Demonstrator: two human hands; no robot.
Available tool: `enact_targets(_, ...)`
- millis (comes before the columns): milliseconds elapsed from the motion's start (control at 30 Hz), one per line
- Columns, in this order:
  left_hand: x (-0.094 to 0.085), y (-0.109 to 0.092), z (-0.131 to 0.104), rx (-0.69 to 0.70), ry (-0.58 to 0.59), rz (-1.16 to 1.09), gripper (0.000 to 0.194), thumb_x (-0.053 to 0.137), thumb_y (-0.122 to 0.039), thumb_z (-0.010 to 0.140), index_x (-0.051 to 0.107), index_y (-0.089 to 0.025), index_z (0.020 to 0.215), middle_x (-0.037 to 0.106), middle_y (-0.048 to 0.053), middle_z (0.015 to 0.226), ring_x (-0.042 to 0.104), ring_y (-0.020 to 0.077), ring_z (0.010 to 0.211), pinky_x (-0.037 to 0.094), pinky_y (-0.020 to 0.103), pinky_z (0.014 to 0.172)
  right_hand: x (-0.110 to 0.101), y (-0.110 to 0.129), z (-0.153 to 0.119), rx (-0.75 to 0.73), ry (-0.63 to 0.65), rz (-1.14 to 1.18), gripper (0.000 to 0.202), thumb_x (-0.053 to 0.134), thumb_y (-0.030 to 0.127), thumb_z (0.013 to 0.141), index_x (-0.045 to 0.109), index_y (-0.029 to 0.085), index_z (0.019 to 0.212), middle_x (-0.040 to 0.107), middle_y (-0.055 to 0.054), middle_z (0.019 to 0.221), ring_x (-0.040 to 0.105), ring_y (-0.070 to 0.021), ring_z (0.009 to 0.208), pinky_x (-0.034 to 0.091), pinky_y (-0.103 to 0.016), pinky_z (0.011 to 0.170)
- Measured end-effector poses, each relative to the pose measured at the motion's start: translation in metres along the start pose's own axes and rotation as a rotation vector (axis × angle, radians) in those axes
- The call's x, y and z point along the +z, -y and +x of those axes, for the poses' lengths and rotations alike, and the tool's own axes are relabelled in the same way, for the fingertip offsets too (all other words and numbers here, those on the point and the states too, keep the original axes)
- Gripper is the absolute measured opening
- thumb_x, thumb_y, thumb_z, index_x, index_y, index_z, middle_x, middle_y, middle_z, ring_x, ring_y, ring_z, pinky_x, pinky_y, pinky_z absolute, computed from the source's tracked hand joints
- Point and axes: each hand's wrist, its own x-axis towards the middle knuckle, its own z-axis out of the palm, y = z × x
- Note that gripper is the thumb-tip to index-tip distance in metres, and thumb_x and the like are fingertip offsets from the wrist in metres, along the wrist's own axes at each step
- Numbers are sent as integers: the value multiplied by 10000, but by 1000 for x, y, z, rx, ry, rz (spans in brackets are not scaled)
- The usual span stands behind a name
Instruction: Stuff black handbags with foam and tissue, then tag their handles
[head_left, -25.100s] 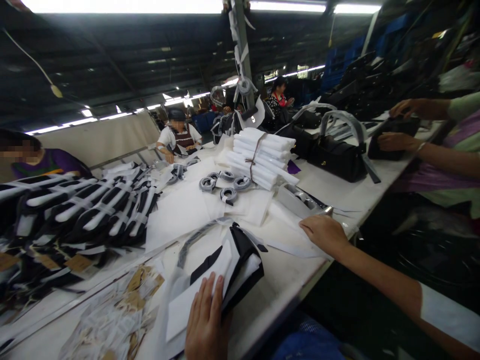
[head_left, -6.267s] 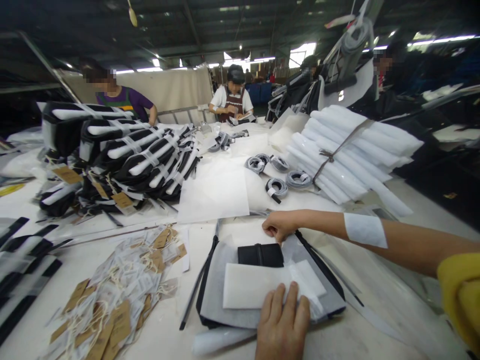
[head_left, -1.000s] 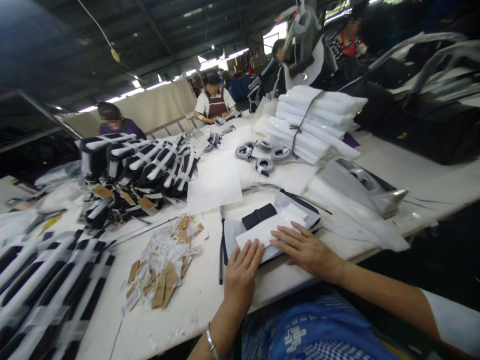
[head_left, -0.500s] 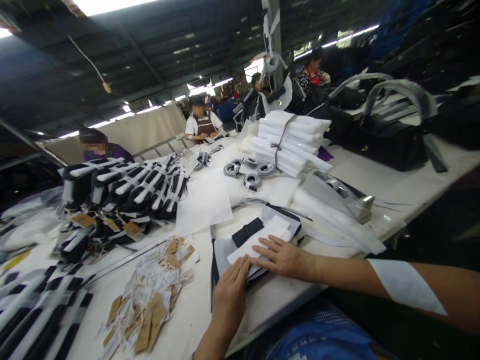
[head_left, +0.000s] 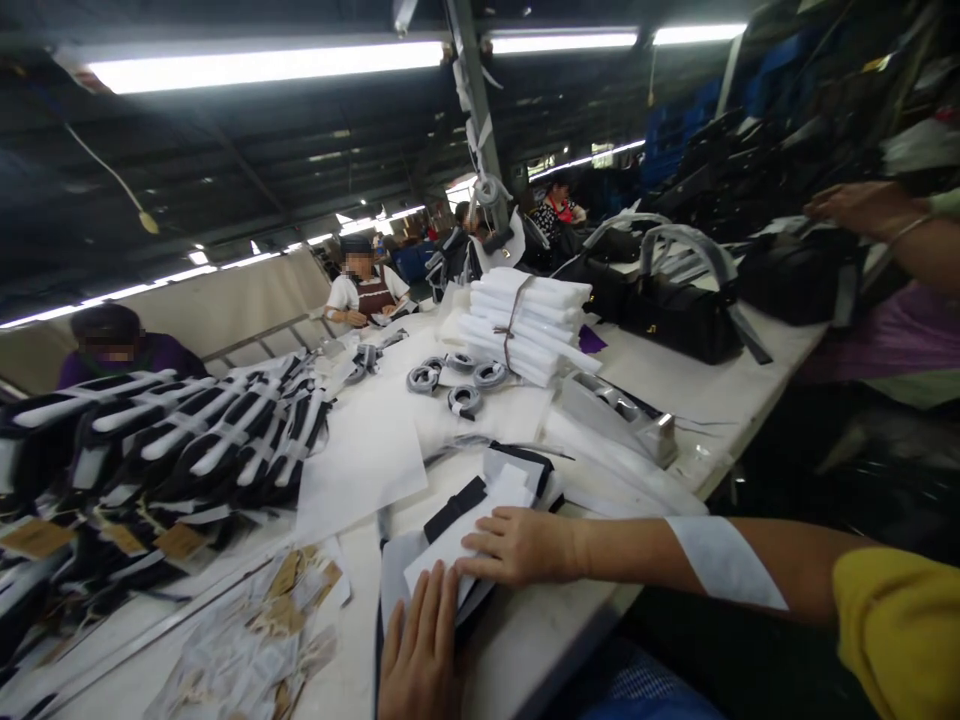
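My left hand point(head_left: 421, 640) lies flat, fingers stretched out, at the near left end of a folded white sheet point(head_left: 450, 540). From the right, my right hand point(head_left: 517, 545) rests on the same sheet with its fingers extended. Under the sheet is a flat dark piece with a grey inner face point(head_left: 394, 570), partly covered by my hands. A small black folded strip point(head_left: 454, 507) lies along the sheet's far edge. Neither hand is wrapped round anything.
Wrapped dark bags point(head_left: 217, 440) crowd the left, with brown tags point(head_left: 281, 600) nearer. Beyond are coiled straps point(head_left: 465, 400), a tied white stack point(head_left: 525, 315), a tape dispenser point(head_left: 637, 420) and a black handbag point(head_left: 679, 315). A co-worker's arm point(head_left: 877, 215) reaches in at right.
The view has swung right, so the table's contents sit further left. A co-worker's arm has appeared at right. My left fingers are more spread, my right ones closer together; both stay on the sheet.
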Motion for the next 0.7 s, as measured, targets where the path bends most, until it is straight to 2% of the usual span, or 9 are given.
enact_targets(133,10,0,-5,28,-69,-9,627,432,-150,969,259,-247,1564,646,55,1345,642,194,1182,369,330,1131,4,1,-6,22,18,27,238,494,257,1004,631,225,1195,705,-60,1203,662,-176,984,526,-299,751)
enact_targets(233,15,4,-9,86,-60,-40,674,394,-43,938,263,-257,1563,659,38,1327,647,165,1177,437,274,1067,-5,-3,-24,68,-64,145,243,481,301,1016,640,207,1175,715,-48,1201,664,-170,1045,523,-320,903)
enact_targets(300,16,7,-11,99,-38,-71,696,391,-17,929,249,-259,1566,653,37,1335,637,161,1193,455,263,1050,-20,-13,-47,214,-147,206,250,483,301,1019,639,196,1184,730,-57,1164,674,-160,1040,510,-331,965)
enact_targets(367,17,10,-13,93,-9,-99,712,408,-14,928,226,-255,1572,637,45,1356,622,166,1217,457,266,1053,-37,-28,-78,478,-186,179,255,493,259,1010,639,191,1208,729,-78,1156,670,-170,1059,516,-331,970)
enact_targets(433,18,11,-15,86,19,-119,719,426,-20,930,213,-254,1575,620,52,1377,608,178,1238,461,278,1057,-50,-42,-114,785,-102,46,273,482,239,1007,645,172,1216,706,-106,1197,653,-204,1098,520,-357,972)
enact_targets(500,19,12,-17,86,39,-131,716,427,-29,934,211,-261,1576,611,54,1388,601,188,1247,472,289,1051,-55,-52,-145,957,66,-107,267,506,240,987,665,135,1175,692,-141,1198,637,-259,1106,520,-407,950)
enact_targets(600,21,11,-17,70,35,-140,701,431,-55,944,214,-273,1573,606,51,1394,611,191,1235,490,293,1035,-51,-55,-171,1017,224,-179,183,556,192,943,716,124,1001,727,-142,1027,653,-293,977,523,-417,824)
enact_targets(700,20,9,-16,55,15,-146,690,451,-69,950,226,-275,1570,607,47,1394,620,191,1221,491,290,1031,-47,-54,-170,1040,265,-192,193,572,178,933,724,151,816,726,-101,824,658,-268,837,479,-373,722)
